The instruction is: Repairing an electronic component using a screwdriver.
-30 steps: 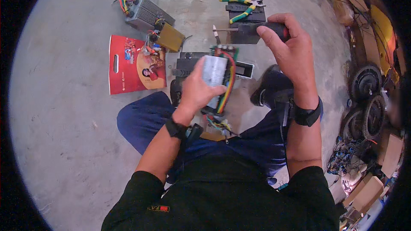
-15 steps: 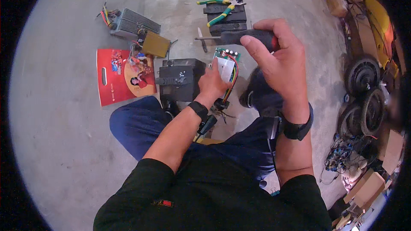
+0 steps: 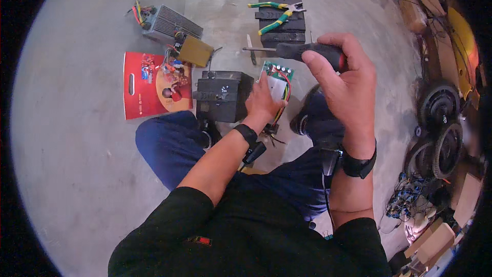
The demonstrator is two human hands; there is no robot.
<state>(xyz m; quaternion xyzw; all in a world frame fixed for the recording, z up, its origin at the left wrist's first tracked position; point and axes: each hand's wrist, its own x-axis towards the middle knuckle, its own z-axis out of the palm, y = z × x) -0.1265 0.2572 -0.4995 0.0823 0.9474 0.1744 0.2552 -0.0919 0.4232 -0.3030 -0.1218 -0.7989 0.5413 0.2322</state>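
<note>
The left hand (image 3: 262, 101) holds the green circuit board (image 3: 287, 74), fingers along its near-left side and thumb across the pale metal plate (image 3: 277, 88); how firmly it pinches, I cannot tell. The right hand (image 3: 348, 79) is closed around a screwdriver (image 3: 293, 51), its thumb and fingers pressed on the handle, its tip pointing left, apart from the board. The work looks partway along: the board is bare, with no casing around it, yet the plate and the coloured wires (image 3: 281, 115) remain on it, and the screwdriver is not engaged with anything. Just left of the holding hand stands a black box (image 3: 225, 95). Farther off, ahead and to its left, a finned metal box (image 3: 174, 24) and a gold box (image 3: 196, 51) have their wires attached and show no opened inside.
</note>
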